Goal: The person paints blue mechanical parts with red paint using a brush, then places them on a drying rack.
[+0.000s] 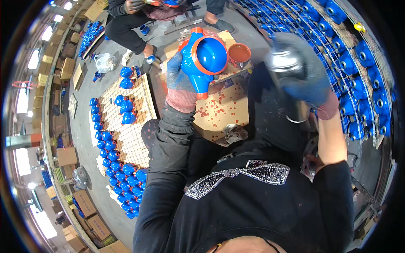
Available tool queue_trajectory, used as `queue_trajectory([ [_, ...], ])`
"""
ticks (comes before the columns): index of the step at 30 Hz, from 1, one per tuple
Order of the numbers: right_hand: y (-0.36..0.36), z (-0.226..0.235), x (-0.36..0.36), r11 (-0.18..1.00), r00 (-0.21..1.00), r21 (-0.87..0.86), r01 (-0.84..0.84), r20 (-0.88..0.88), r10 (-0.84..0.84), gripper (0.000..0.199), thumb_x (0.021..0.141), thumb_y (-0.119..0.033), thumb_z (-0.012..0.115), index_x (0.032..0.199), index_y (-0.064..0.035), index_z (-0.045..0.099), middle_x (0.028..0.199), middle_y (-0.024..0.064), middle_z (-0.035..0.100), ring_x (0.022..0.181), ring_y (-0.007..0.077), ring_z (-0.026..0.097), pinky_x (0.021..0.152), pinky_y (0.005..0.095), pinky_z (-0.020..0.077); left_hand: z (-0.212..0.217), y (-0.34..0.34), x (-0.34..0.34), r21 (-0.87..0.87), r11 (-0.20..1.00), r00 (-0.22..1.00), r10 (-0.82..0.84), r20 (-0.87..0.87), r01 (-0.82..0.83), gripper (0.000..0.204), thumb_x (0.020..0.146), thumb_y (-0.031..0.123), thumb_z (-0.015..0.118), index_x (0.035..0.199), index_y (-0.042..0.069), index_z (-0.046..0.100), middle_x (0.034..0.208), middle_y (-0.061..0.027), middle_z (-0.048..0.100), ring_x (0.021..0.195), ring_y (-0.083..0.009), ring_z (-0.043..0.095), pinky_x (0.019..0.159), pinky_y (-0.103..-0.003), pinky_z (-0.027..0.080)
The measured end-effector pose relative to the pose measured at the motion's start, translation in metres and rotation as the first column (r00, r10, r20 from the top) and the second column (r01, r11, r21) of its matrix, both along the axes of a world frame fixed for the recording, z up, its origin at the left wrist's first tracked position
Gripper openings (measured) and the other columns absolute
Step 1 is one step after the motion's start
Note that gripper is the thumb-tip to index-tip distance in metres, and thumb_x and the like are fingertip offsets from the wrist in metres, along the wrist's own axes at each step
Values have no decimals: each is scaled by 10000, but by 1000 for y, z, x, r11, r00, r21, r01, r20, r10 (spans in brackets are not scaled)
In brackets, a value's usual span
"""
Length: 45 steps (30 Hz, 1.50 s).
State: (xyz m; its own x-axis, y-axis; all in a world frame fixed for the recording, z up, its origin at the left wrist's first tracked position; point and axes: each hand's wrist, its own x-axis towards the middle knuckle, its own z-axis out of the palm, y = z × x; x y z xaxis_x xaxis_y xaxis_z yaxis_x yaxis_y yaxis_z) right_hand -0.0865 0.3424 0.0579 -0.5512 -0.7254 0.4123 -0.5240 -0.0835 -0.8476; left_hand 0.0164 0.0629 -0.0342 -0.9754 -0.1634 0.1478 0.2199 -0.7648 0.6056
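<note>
L hand, gloved, grips a blue valve body by its lower neck, held up over the paint-spotted cardboard. Body's long axis runs approx. upper-left to lower-right: one orange-rimmed port at top, the other at bottom near the glove. Its big round open bowl, orange-edged, faces the camera and slightly right. R hand, also gloved, is closed around a blurred metal can-like object, prob. a spray can but the view is too smeared to be sure; it sits well right of the valve body, not touching. Small tub of orange paint stands just right of the bowl. More blue castings lie on a wire rack at left.
</note>
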Motion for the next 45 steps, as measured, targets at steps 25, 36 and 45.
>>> queue_trajectory([
  [25, 107, -344, -65, 820, 943, 481, 309, -39, -332, 537, 881, -137, 661, 1360, 5, 465, 1368, 156, 514, 1249, 252, 487, 1066, 337, 365, -155, -7, 335, -470, 411, 94, 822, 562, -781, 598, 756, 149, 735, 1272, 15, 465, 1135, -151, 580, 989, -243, 627, 796, -369, 556],
  [36, -7, -340, -51, 847, 974, 489, 209, -23, -227, 489, 884, -143, 656, 1325, 1, 500, 1335, 148, 540, 1223, 249, 508, 1051, 339, 379, -221, -120, 440, -959, 284, -474, 847, 242, 18, 852, 512, 290, 842, 1252, -4, 538, 1062, -173, 649, 955, -262, 658, 788, -349, 548],
  [45, -114, -335, -70, 813, 985, 558, 167, -63, -160, 451, 887, -148, 651, 1295, -3, 528, 1309, 142, 561, 1202, 247, 525, 1039, 340, 390, -216, -273, 463, -810, 497, -660, 726, 191, 312, 843, 522, 476, 811, 1196, 28, 575, 1144, -198, 648, 1044, -312, 650, 876, -397, 514],
])
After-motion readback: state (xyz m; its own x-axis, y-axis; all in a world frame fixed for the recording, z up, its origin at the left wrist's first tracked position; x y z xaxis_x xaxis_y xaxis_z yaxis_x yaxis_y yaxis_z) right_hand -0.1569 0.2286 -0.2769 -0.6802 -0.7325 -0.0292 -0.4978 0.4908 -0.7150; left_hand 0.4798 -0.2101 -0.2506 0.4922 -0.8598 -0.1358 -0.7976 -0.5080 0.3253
